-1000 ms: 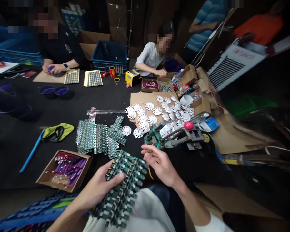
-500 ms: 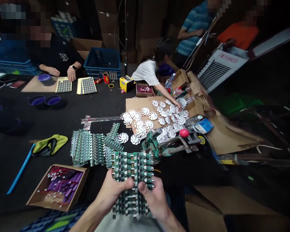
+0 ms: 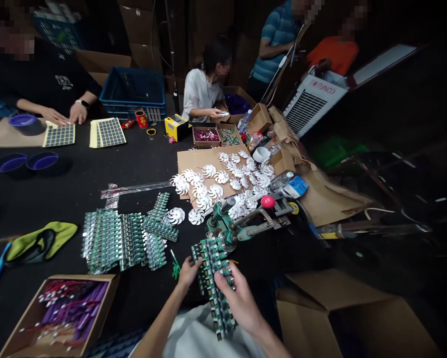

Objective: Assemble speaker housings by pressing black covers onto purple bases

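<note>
Green circuit board strips (image 3: 216, 283) are held upright over my lap, just in front of the green hand press (image 3: 223, 221). My right hand (image 3: 241, 301) grips their right side, thumb across the front. My left hand (image 3: 189, 271) is closed at the left edge, its fingers pinching a strip there. Left of my hands, more board strips (image 3: 122, 241) lie piled on the black table (image 3: 134, 171). A small green piece (image 3: 175, 266) lies between that pile and my left hand. White fan wheels (image 3: 208, 189) are spread behind the press, many on a cardboard sheet (image 3: 188, 156).
A box of purple wired parts (image 3: 72, 313) sits at the near left, below a yellow-green cloth (image 3: 46, 238). An open carton (image 3: 320, 318) stands at the near right. Across the table, one person's hands rest by label sheets (image 3: 107, 133); another person holds a white item.
The boards in my hands have turned and narrowed, and my left hand has shifted to their upper left edge. The view has swung right. The person in white has drawn back from the fan wheels.
</note>
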Demonstrator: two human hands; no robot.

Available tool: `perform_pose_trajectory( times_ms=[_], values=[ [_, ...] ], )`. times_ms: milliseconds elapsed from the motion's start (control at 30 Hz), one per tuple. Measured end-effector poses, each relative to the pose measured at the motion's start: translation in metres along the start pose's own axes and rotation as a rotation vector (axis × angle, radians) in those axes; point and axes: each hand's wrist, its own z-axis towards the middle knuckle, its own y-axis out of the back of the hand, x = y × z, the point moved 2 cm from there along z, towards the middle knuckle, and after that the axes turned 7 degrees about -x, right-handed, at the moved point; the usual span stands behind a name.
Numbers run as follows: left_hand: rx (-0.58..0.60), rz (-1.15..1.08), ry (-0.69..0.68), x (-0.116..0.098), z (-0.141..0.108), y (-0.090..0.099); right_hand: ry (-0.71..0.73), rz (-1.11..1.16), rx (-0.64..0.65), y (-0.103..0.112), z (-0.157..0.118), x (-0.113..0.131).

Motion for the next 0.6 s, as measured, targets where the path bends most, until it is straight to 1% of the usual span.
perform_pose_trajectory(
  times_ms=[67, 133, 200, 233, 267, 300, 367, 400, 433, 467, 533, 600],
  values=[
    [0.062, -0.035, -0.05, -0.012, -0.016, 0.003, 0.012, -0.074, 0.018, 0.0, 0.0, 0.003],
    [0.15, -0.083, -0.115, -0.031, -0.044, 0.008, 0.022, -0.1, 0.015, -0.003, -0.001, 0.003],
    [0.23, -0.105, -0.192, -0.054, -0.075, 0.011, 0.025, -0.135, 0.062, -0.008, -0.004, 0.003],
    [0.251, -0.104, -0.234, -0.065, -0.089, 0.012, 0.04, -0.172, 0.075, -0.008, -0.006, 0.004],
    [0.264, -0.103, -0.268, -0.077, -0.102, 0.012, 0.074, -0.22, 0.054, -0.006, -0.008, 0.008],
    [0.276, -0.088, -0.302, -0.089, -0.112, 0.012, 0.128, -0.277, 0.003, -0.001, -0.01, 0.016],
    [0.324, 0.012, -0.368, -0.112, -0.126, 0.011, 0.258, -0.389, -0.135, 0.011, -0.011, 0.043],
    [0.353, 0.091, -0.407, -0.122, -0.131, 0.012, 0.311, -0.44, -0.167, 0.017, -0.01, 0.061],
    [0.379, 0.187, -0.448, -0.132, -0.136, 0.012, 0.337, -0.488, -0.143, 0.02, -0.007, 0.081],
    [0.41, 0.296, -0.491, -0.14, -0.14, 0.013, 0.336, -0.531, -0.071, 0.022, -0.002, 0.101],
    [0.44, 0.488, -0.565, -0.154, -0.146, 0.016, 0.285, -0.598, 0.132, 0.02, 0.01, 0.138],
    [0.424, 0.637, -0.61, -0.166, -0.151, 0.019, 0.189, -0.593, 0.306, 0.015, 0.025, 0.163]
  ],
)
